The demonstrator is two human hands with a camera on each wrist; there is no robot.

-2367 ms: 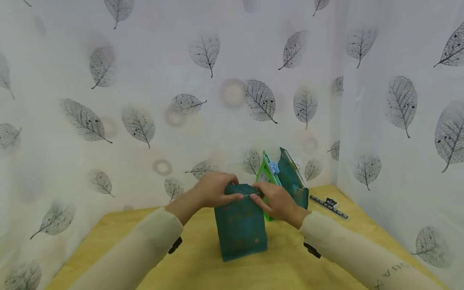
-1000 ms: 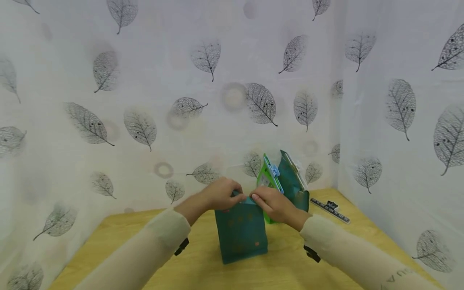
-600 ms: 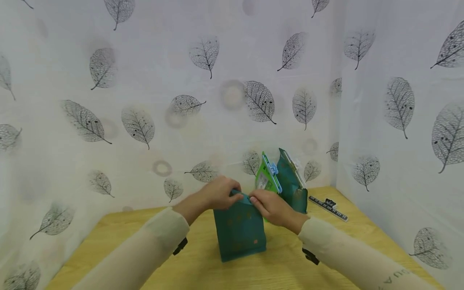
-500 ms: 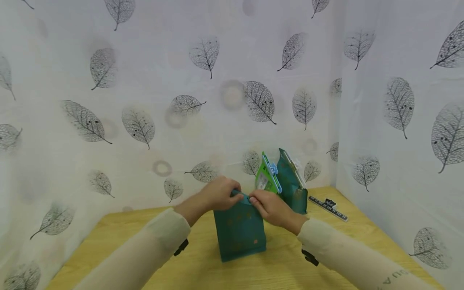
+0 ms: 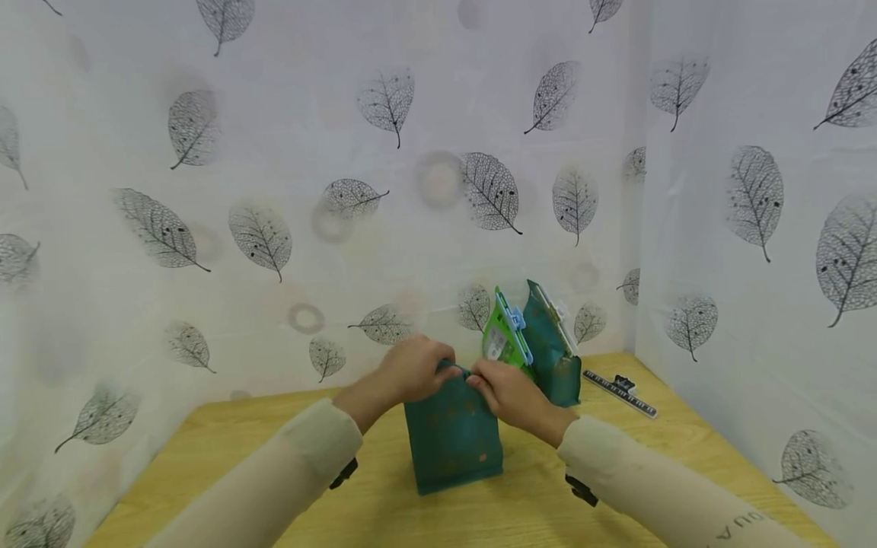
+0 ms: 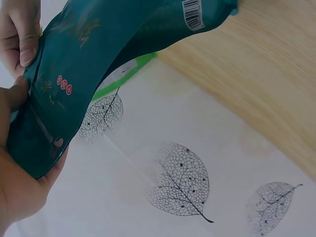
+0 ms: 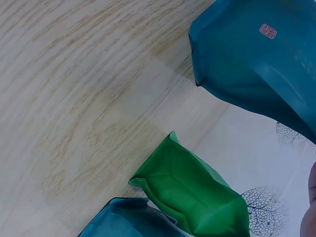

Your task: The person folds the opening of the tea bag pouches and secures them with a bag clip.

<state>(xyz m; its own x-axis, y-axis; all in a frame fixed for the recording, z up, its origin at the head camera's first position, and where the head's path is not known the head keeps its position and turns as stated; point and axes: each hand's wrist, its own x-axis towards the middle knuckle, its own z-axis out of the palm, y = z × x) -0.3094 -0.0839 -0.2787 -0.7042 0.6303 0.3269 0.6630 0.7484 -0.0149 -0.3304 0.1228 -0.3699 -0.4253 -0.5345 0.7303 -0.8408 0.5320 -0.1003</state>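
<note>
A dark teal stand-up pouch (image 5: 452,441) with small gold print stands upright near the middle of the table. My left hand (image 5: 418,369) grips its top edge at the left, thumb on the near side. Beside it my right hand (image 5: 517,396) pinches the same edge at the right, thumb close to the left thumb. In the left wrist view the pouch (image 6: 84,64) shows a crease along its top part and a small hole near the corner, with left-hand fingers behind it. The right wrist view has the pouch (image 7: 247,54) at upper right and only part of my right hand (image 7: 309,202).
Behind my right hand stand a green pouch (image 5: 499,339) with a light blue clip (image 5: 518,320) and another teal pouch (image 5: 548,346) with a white sealing clip (image 5: 558,316). A black-and-clear bag clip (image 5: 622,392) lies at the table's right. Leaf-print curtains surround the wooden table (image 5: 247,441).
Both hands have drawn in and sunk slightly at the pouch's top, fingers more curled. The flat top flap seen earlier is now mostly hidden under them. The pouch's base stays in place.
</note>
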